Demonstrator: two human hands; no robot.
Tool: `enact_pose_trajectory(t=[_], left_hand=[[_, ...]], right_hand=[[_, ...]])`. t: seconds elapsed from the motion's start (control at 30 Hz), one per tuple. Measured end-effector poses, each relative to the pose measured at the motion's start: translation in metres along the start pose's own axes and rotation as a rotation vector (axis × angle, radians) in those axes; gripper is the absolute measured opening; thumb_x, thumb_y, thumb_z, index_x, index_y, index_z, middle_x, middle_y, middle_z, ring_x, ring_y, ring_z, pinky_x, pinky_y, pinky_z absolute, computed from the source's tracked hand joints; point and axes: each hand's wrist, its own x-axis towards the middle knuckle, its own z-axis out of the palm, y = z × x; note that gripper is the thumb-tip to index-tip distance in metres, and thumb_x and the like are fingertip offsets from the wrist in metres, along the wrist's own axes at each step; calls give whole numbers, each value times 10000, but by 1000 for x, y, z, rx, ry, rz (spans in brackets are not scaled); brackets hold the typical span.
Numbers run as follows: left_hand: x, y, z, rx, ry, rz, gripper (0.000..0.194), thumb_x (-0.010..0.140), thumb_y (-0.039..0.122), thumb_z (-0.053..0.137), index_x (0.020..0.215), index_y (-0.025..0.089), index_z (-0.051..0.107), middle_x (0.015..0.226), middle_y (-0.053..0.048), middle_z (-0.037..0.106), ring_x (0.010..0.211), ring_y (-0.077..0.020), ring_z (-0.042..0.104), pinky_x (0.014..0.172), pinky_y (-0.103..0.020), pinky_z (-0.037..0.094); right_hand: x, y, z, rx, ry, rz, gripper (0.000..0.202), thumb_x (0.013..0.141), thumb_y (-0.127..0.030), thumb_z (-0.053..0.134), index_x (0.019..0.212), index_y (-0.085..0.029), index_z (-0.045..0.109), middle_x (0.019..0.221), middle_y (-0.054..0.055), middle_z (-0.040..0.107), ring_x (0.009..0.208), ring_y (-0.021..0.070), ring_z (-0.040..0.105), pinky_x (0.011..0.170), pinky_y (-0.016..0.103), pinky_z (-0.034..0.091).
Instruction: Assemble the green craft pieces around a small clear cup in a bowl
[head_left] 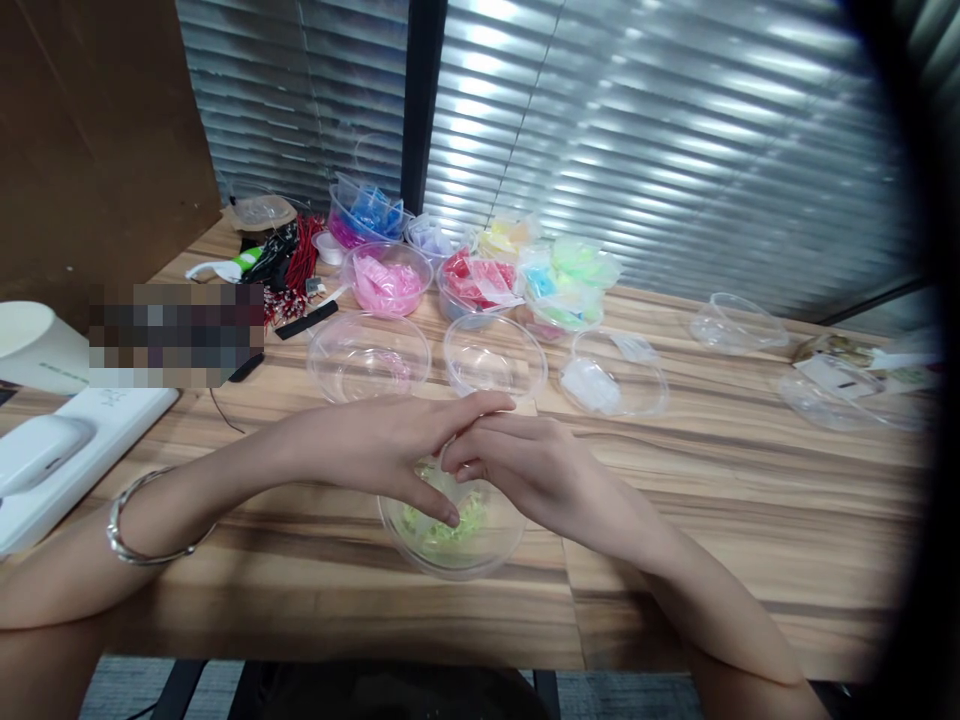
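Note:
My left hand [382, 450] reaches over a clear round plastic bowl [457, 570], its thumb spread away from the stretched fingers. Small light-green bits [465, 520] lie inside that bowl. My right hand [532, 465] comes in from the other side, fingers curled together, and its fingertips meet the left hand above the bowl. A pale, see-through patch shows beneath the fingers; whether it is a bag in the right hand is unclear.
Behind my hands stand a clear bowl with pink bits [322, 360], another clear bowl [540, 350] and a clear container with a white packet [592, 388]. Farther back are bowls of pink [386, 285], red [480, 275] and green [581, 265] bags. A white power strip [97, 440] lies left.

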Motion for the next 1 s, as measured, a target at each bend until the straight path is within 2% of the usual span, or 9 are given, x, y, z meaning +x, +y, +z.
enact_pose_trajectory(t=[0.17,0.37,0.6,0.7,0.87,1.0], left_hand=[[1,1,0,3,-8,3,940,772,412,731,1502,258,159,1338,-123,542,1133,-272,576,846,-321,443],[1,0,0,-2,-14,4,916,779,375,728,1492,252,165,1140,-64,627,989,-221,611,765,-274,445],[1,0,0,-5,-22,-14,925,775,352,726,1498,255,157,1088,-49,635,945,-213,610,735,-268,441],[1,0,0,-21,-14,3,916,769,337,730,1492,256,174,1136,-61,630,980,-219,612,754,-272,444],[0,1,-2,-23,-3,0,930,778,385,723,1505,243,160,1337,-122,546,1161,-275,563,863,-322,439],[-1,3,-4,-25,5,-1,938,778,406,722,1507,233,158,1372,-126,522,1194,-274,544,897,-333,431]], right_hand=[[0,-2,-1,-2,-23,11,258,931,-86,508,1126,-186,644,1067,51,662,933,125,616,761,220,471],[-2,-4,-3,-23,-50,62,295,947,-110,490,1176,-192,656,1009,51,674,869,115,622,734,216,479],[-1,-1,-3,4,-59,56,304,942,-91,472,1157,-177,668,1022,56,687,895,126,633,774,231,494],[-1,-2,-3,-11,-64,60,315,949,-96,466,1183,-188,655,1055,53,685,923,129,633,784,233,490],[0,-4,-4,10,-41,74,386,921,-63,513,1238,-256,621,1170,17,654,1037,126,615,855,228,477],[1,-5,-6,4,-48,84,402,898,-65,550,1238,-268,617,1244,11,613,1130,132,580,919,226,469]])
